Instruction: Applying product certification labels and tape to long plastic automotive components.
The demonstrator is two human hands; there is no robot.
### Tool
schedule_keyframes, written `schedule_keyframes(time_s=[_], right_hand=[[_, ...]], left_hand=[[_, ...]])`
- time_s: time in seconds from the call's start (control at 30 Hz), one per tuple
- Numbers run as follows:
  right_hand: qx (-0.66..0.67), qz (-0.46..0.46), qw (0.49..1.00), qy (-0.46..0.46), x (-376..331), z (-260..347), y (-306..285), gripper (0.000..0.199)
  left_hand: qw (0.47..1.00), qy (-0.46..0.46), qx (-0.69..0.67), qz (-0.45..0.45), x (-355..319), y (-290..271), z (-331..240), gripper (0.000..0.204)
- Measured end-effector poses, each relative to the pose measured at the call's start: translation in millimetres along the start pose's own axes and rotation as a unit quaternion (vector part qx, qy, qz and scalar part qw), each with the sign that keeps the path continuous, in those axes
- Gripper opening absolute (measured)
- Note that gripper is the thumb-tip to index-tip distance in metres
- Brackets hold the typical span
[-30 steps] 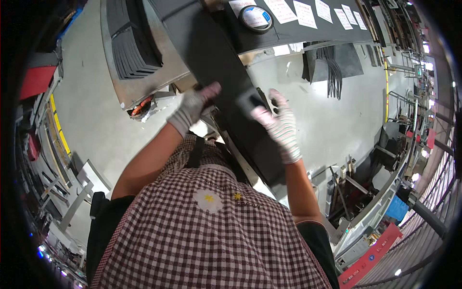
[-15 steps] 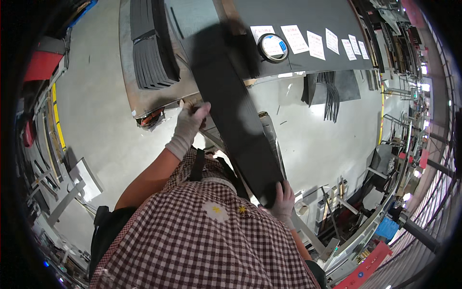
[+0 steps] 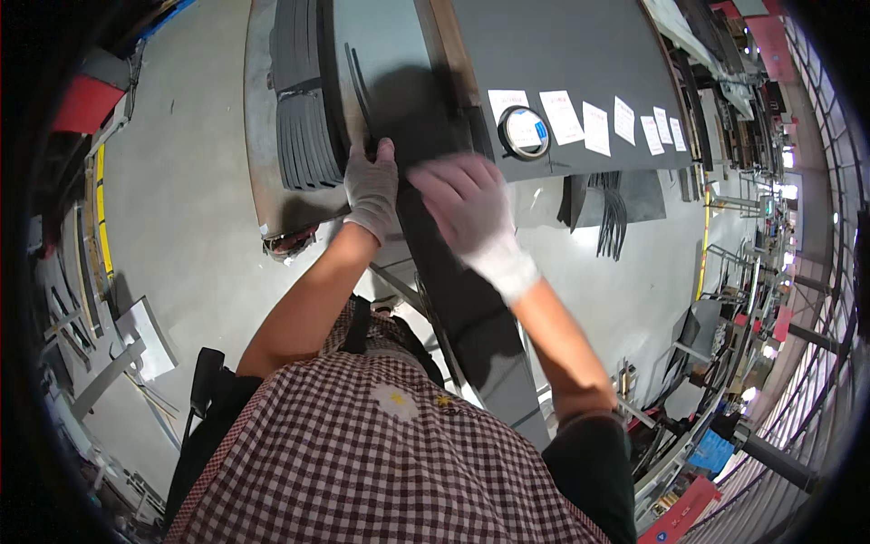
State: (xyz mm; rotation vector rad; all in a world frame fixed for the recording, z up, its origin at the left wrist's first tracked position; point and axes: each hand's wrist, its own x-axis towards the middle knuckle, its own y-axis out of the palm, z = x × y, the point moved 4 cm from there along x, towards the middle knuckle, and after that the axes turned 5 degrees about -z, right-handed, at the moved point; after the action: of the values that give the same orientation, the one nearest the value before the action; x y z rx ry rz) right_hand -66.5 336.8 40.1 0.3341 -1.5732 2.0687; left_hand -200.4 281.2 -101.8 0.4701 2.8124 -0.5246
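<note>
A long dark grey foam-like strip (image 3: 467,304) runs from the bench down in front of me, slanting to the lower right. My left hand (image 3: 372,190), in a pale glove, is at the left edge of its upper part, with thumb and forefinger apart. Above the strip, my gloved right hand (image 3: 471,218) reaches across from the right; its fingers are smeared by motion. Close beyond the left hand lie thin dark strips (image 3: 357,82). To its left, on the bench, are bundled dark grey strips (image 3: 304,136).
A roll of tape (image 3: 524,132) and several white printed sheets (image 3: 562,118) lie on a dark sheet at the right. Several thin black strips (image 3: 613,218) hang below its edge. A white panel (image 3: 145,340) is at the left; racks line the right side.
My right hand has left the strip's lower end and moved up and left to its upper part. My left hand has moved slightly up. The strip now lies farther down.
</note>
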Motion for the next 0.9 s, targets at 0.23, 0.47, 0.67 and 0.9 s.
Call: schedule_keyframes(time_s=[0.23, 0.47, 0.67, 0.9], right_hand=[[-0.215, 0.287, 0.887, -0.291, 125.9, -38.8, 129.4, 0.02], [-0.232, 0.393, 0.816, -0.355, 136.0, -59.9, 144.2, 0.017], [-0.165, 0.395, 0.812, -0.396, 136.0, -54.6, 151.7, 0.006], [-0.212, 0.471, 0.771, -0.374, 130.1, -52.2, 154.6, 0.015]], left_hand=[[0.992, 0.039, -0.101, -0.069, 25.8, 17.6, 8.2, 0.032], [0.987, -0.131, -0.084, 0.044, 21.1, 4.9, -6.5, 0.041], [0.991, -0.009, -0.132, -0.022, 23.5, 10.8, 17.0, 0.018], [0.991, -0.003, -0.13, 0.013, 28.4, 19.5, 32.2, 0.011]])
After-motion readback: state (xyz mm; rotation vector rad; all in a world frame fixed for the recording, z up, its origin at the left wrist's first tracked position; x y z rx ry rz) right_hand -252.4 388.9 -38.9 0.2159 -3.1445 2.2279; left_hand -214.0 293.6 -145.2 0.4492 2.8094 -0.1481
